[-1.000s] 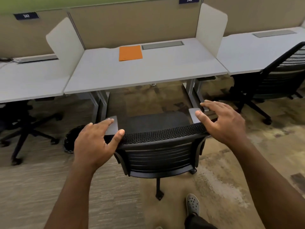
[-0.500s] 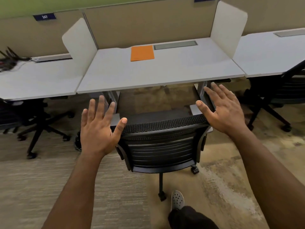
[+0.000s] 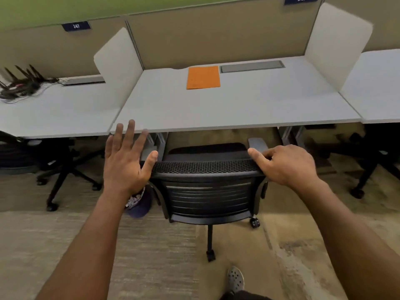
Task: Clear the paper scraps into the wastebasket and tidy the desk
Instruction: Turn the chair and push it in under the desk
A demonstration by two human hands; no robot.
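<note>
Tan cubicle panels under a green wall, white side dividers, patterned carpet.

- even, soft overhead light, moderately bright, no hard glare on the pale surface.
- deep shadow pools under the surface, where chair legs and floor go murky.
- wide-angle bend: partitions and surface edges curve toward the frame edges.
- slight softness overall; the label numbers up top read fuzzy.
</note>
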